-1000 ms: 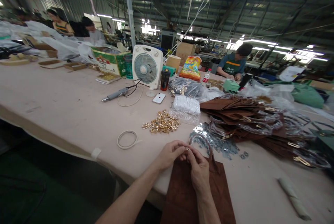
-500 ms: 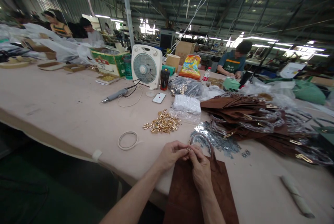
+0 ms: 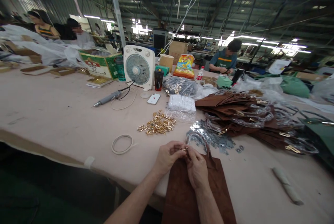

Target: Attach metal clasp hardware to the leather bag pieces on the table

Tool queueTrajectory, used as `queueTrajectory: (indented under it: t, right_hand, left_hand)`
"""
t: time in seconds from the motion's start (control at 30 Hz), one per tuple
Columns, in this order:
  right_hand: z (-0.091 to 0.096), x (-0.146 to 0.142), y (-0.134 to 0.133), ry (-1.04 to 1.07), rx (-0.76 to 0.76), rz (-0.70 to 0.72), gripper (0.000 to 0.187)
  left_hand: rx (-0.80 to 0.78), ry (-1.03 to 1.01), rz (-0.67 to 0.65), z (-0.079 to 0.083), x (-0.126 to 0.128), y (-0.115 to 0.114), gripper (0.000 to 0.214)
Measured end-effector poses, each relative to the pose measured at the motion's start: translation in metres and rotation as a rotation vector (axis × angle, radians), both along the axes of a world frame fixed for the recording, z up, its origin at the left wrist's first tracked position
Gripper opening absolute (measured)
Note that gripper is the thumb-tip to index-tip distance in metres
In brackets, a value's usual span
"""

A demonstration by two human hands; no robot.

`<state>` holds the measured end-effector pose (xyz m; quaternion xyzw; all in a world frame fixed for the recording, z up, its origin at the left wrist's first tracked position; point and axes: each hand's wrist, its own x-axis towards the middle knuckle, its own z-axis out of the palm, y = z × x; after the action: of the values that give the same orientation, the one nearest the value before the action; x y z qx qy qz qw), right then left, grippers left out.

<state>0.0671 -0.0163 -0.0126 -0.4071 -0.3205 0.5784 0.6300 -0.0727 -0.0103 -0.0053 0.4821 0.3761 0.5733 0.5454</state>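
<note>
A brown bag panel (image 3: 177, 192) with a plastic-wrapped loop handle (image 3: 207, 144) lies at the table's front edge, under my forearms. Over its top edge, my left hand (image 3: 168, 156) pinches a small gold metal fitting (image 3: 184, 149) between thumb and fingers. My right hand (image 3: 197, 170) meets it there, its fingertips closed at the same fitting. The fingers hide most of the fitting, so its exact shape and how it sits against the bag cannot be made out. Just beyond lies a heap of gold fittings (image 3: 158, 123), and thin silver metal plates (image 3: 212, 137) spread behind the handle.
A tape roll (image 3: 122, 144) lies left of my hands, with a corded electric screwdriver (image 3: 108, 98) farther back. A phone (image 3: 153, 99), fan (image 3: 139, 67) and tumbler (image 3: 158, 79) stand behind. Stacked brown bags (image 3: 235, 107) fill the right; a grey roll (image 3: 287, 185) lies nearer. Co-workers sit beyond.
The view has shifted a little, so the scene sits farther left. Both hands stay together at the bag's top edge, and slightly more of the gold fitting shows between them.
</note>
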Motion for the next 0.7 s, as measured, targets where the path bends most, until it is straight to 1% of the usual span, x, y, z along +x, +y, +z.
queueTrajectory:
  t: [0.1,0.2,0.27,0.33,0.43,0.53,0.7]
  right_hand:
    - [-0.0021,0.0016,-0.0003,-0.136,0.031,-0.018,0.042]
    - [-0.0029,0.0059,0.0001,-0.345,0.083,-0.016,0.047]
    - [-0.0028,0.0085,0.0005,-0.435,0.104,-0.008,0.049]
    - [-0.0029,0.0093,0.0008,-0.443,0.104,0.008,0.052]
    - [-0.0042,0.0077,0.0009,-0.357,0.087,0.028,0.056]
    - [-0.0048,0.0059,0.0005,-0.307,0.08,0.034,0.055]
    - [-0.0014,0.0071,-0.0019,-0.371,0.086,0.056,0.049]
  left_hand:
    - [0.004,0.035,0.031,0.0003,0.0009,-0.0016,0.038]
    - [0.019,0.063,0.032,-0.0003,0.0012,-0.0031,0.034]
    - [0.012,0.063,0.021,-0.0002,0.0007,-0.0035,0.034]
    - [-0.004,0.042,-0.001,0.0004,0.0,-0.003,0.035]
    - [-0.02,-0.012,-0.039,0.0005,-0.0007,-0.0006,0.036]
    - [-0.032,-0.051,-0.072,-0.0009,-0.0012,0.0024,0.036]
    - [-0.068,-0.055,-0.101,-0.001,-0.0041,0.0047,0.045]
